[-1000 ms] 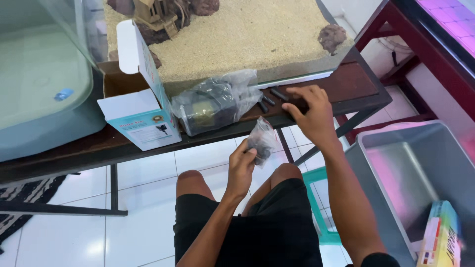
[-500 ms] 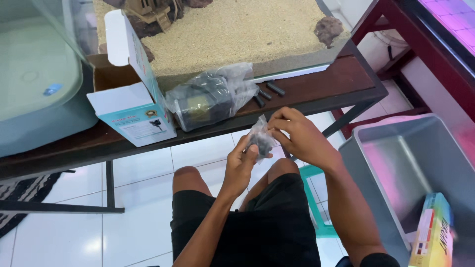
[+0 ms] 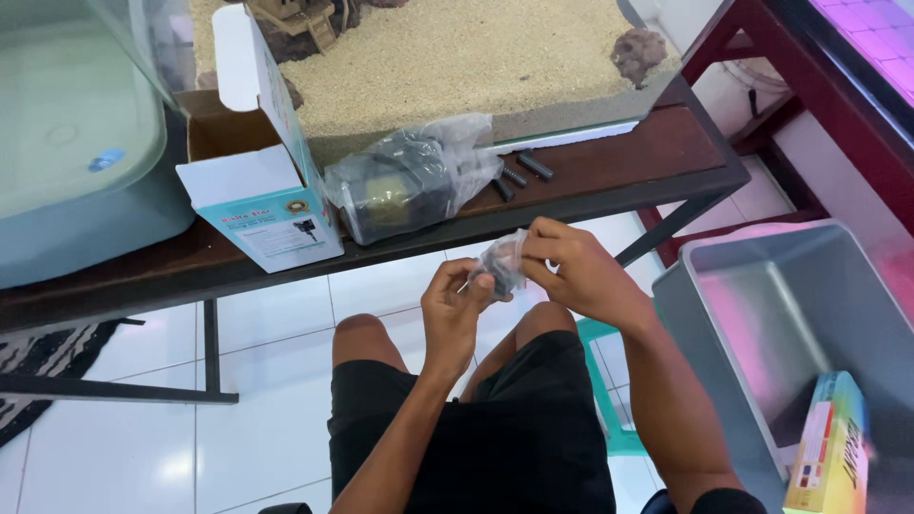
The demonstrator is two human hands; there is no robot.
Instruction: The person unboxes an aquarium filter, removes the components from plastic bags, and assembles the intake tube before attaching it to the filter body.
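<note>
Head view: both hands held over the lap, just in front of the bench [image 3: 609, 181] edge. Left hand [image 3: 455, 306] and right hand [image 3: 581, 271] both pinch a small clear plastic bag [image 3: 501, 266] with dark small parts inside; fingers of each hand clenched on the bag, which hangs between them. On the bench: bigger plastic-wrapped dark device [image 3: 409, 181], open white-and-teal carton [image 3: 262, 195], a few loose black short rods [image 3: 522, 171]. Sand-filled glass tank [image 3: 457, 57] behind. Grey tub [image 3: 762, 305] on the floor at right.
</note>
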